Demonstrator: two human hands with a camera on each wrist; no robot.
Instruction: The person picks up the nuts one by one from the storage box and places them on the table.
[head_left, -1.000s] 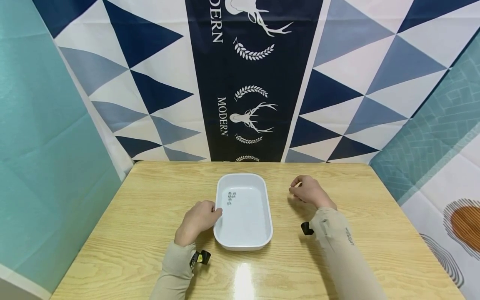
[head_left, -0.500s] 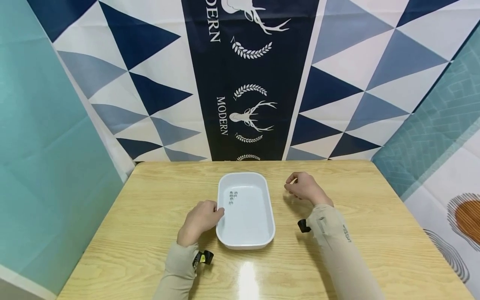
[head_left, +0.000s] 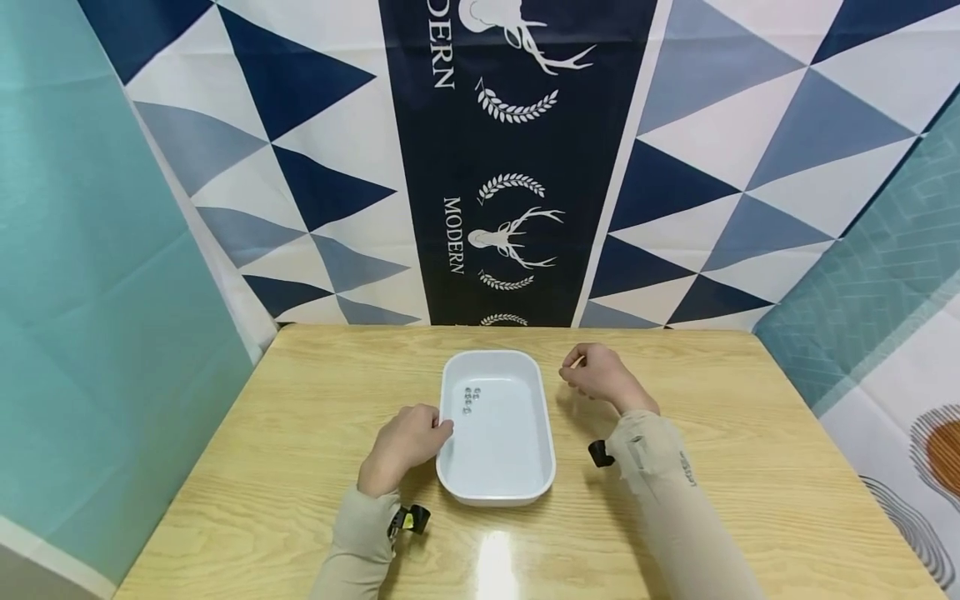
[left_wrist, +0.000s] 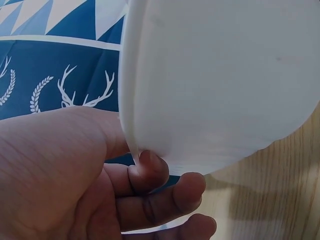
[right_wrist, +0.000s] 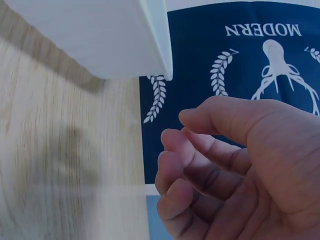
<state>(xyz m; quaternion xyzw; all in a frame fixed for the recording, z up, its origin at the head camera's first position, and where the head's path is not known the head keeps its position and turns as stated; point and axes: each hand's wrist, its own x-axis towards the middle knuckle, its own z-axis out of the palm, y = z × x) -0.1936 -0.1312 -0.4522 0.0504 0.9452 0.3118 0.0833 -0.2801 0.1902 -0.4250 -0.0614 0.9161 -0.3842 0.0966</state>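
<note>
A white rectangular tray (head_left: 498,454) with rounded corners sits on the table. My left hand (head_left: 405,442) grips its left rim, thumb over the edge; the left wrist view shows curled fingers (left_wrist: 187,192) below the tray's outer wall (left_wrist: 215,75). Several small greyish marks or pieces (head_left: 468,402) lie near the tray's upper left inside; they are too small to identify. To the right of the tray, apart from it, my right hand (head_left: 603,375) hovers over the table. Its fingers (right_wrist: 175,172) are loosely curled, thumb near the forefinger, and nothing shows between them.
A wood-grain table (head_left: 300,367) carries the tray. Behind it hangs a patterned cloth (head_left: 510,167) with triangles and deer heads. Teal sheeting (head_left: 112,333) stands along the left side, and another patterned sheet (head_left: 885,358) is at the right.
My right hand has moved left, closer to the tray's right rim. The left hand keeps its grip on the left rim. The head view has shifted slightly.
</note>
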